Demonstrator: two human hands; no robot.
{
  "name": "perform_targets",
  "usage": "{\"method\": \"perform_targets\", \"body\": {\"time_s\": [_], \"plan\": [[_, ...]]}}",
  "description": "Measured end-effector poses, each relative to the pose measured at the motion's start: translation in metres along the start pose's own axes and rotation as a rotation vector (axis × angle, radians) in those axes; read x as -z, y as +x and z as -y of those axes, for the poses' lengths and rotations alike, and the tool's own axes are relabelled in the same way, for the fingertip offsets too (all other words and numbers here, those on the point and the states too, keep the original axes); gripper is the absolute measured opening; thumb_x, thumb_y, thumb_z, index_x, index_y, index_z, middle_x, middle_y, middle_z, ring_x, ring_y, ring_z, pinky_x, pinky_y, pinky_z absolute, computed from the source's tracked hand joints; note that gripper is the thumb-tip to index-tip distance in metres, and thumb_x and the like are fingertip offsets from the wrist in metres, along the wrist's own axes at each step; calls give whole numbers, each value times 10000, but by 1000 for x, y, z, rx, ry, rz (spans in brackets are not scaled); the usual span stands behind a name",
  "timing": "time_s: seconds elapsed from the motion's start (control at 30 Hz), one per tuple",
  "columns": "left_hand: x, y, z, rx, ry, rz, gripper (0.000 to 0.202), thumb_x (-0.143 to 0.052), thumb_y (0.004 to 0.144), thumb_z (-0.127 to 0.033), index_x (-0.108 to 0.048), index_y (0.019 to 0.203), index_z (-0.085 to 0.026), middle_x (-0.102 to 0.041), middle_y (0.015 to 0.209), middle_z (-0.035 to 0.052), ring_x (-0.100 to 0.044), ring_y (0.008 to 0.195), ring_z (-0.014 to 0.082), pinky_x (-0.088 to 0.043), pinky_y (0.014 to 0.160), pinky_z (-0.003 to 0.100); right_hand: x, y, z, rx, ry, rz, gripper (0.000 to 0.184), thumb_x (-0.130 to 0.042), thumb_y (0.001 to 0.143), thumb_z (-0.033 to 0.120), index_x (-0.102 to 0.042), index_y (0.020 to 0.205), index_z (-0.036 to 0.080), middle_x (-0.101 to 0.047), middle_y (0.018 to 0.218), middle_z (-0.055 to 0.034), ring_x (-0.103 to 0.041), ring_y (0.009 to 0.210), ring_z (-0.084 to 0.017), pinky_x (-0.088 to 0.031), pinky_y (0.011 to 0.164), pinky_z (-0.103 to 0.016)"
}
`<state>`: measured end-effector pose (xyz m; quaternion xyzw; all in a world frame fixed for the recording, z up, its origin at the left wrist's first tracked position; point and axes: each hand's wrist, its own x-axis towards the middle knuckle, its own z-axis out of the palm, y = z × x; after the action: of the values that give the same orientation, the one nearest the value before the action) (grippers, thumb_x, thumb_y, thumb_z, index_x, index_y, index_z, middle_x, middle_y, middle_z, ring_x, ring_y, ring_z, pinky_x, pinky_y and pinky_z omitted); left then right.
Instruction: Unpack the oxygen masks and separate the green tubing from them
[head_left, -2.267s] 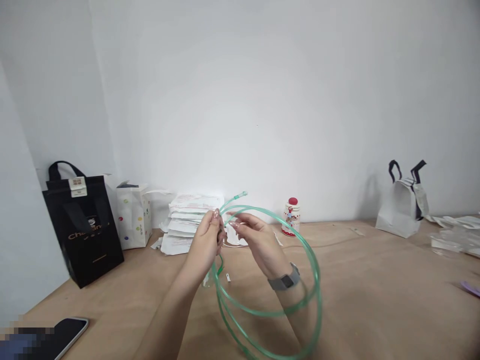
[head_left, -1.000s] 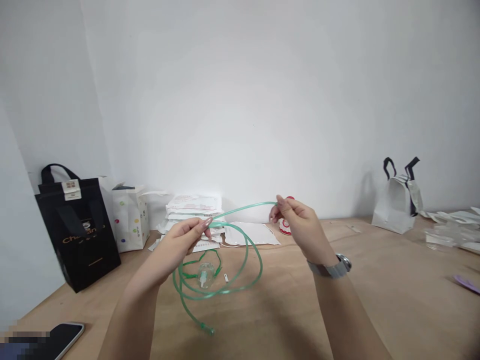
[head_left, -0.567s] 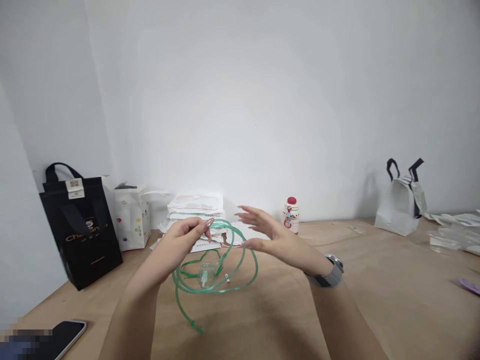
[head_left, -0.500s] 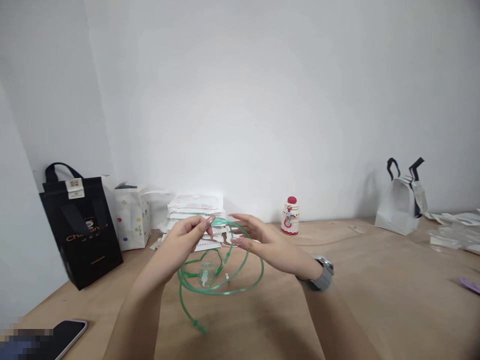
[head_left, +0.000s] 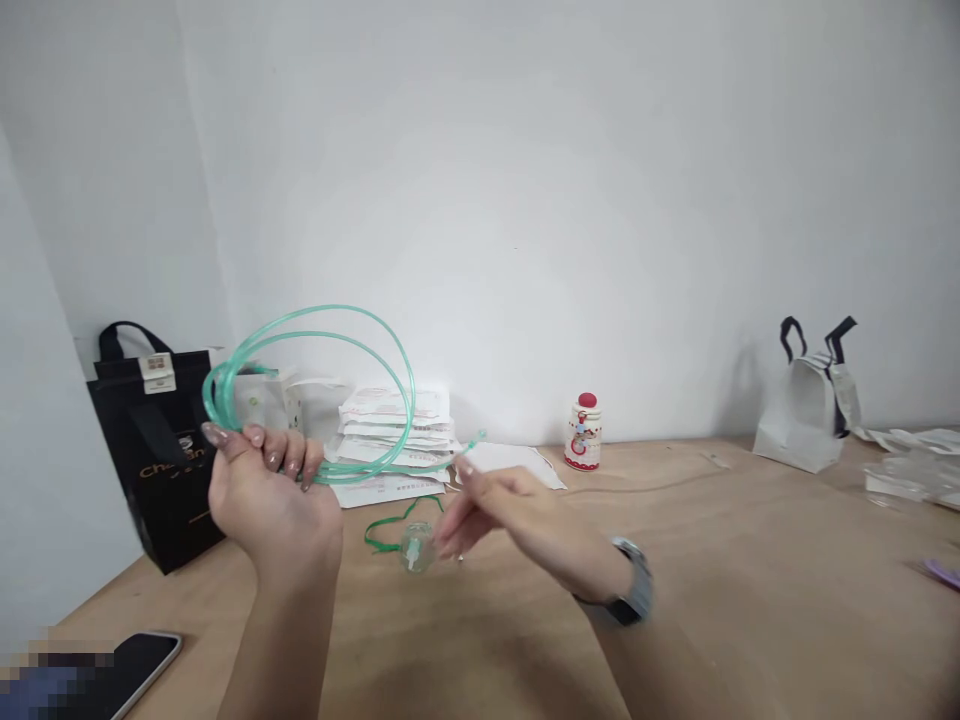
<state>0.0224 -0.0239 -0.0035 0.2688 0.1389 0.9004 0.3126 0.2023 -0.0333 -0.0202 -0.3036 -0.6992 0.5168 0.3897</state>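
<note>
Plywood counter (head_left: 750, 600), white wall behind. Your left hand (head_left: 270, 510) has its fingers (head_left: 289, 455) curled around coiled green oxygen tubing (head_left: 315, 307), lifted clear. Right hand (head_left: 525, 530) loosely spread, holding nothing, beside the clear mask (head_left: 417, 547) lying on the counter with its green strap (head_left: 386, 530).

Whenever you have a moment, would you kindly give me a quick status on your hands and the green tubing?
Left hand holding coiled green tubing. Right hand open, beside clear plastic piece on table. White packet stack behind the coil.
</note>
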Motion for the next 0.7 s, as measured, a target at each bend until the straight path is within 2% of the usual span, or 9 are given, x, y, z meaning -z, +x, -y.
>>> {"method": "perform_targets", "body": {"time_s": [0.07, 0.13, 0.2, 0.27, 0.33, 0.47, 0.6, 0.7], "plan": [[1, -1, -3, 27, -83, 5, 389, -374, 940, -292, -435, 574, -174, -295, 475, -70, -271, 385, 34, -223, 364, 179, -11, 11, -17, -177, 187, 213, 522, -544, 713, 615, -670, 865, 131, -654, 1016, -133, -635, 881, -232, -521, 628, -331], [1, 0, -1, 79, -146, 14, 378, -367, 944, -246, -432, 580, -171, -281, 462, -74, -245, 371, 36, -211, 341, 167, -22, 24, -36, -258, 453, 244, 545, -634, 639, 602, -630, 962, 163, -578, 1181, -123, -606, 968, -234, -534, 641, -337], [0, 2, 3, 153, -171, 39, 365, -379, 940, -232, -432, 586, -164, -278, 451, -80, -233, 359, 35, -200, 322, 160, -30, 35, -48, -183, 749, 203, 518, -602, 691, 592, -616, 976, 159, -557, 1219, -113, -585, 1021, -214, -520, 774, -368], [-1, 4, 9, 244, -167, 84, 345, -415, 929, -237, -439, 594, -158, -290, 451, -85, -244, 352, 29, -205, 317, 154, -31, 41, -50, -47, 936, 88, 431, -538, 789, 530, -619, 982, 153, -560, 1234, -96, -572, 1054, -180, -468, 894, -347], [-2, 4, 14, 313, -161, 98, 338, -420, 925, -223, -444, 595, -153, -297, 445, -85, -253, 340, 24, -203, 312, 149, -28, 42, -46, 7, 993, -71, 328, -495, 856, 436, -627, 967, 157, -575, 1232, -76, -583, 1041, -149, -451, 915, -295], [-3, 4, 20, 387, -143, 65, 353, -364, 942, -211, -483, 617, -138, -289, 432, -87, -257, 320, 17, -207, 304, 135, -14, 37, -37, -66, 1043, -261, 246, -430, 908, 331, -619, 946, 178, -615, 1186, -53, -608, 1005, -130, -476, 860, -260], [-3, 5, 19, 366, -108, 81, 335, -360, 940, -199, -524, 656, -127, -318, 450, -84, -275, 316, 14, -227, 301, 124, 3, 35, -34, -28, 1040, -368, 269, -384, 926, 290, -616, 915, 154, -629, 1146, -77, -624, 956, -129, -483, 842, -264], [-2, 8, 15, 417, -39, 197, 310, -379, 925, -171, -546, 669, -119, -311, 453, -84, -258, 309, 13, -206, 283, 117, 13, 32, -29, -32, 993, -319, 290, -345, 936, 236, -607, 932, 113, -660, 1032, -101, -635, 917, -140, -486, 837, -284]]}}
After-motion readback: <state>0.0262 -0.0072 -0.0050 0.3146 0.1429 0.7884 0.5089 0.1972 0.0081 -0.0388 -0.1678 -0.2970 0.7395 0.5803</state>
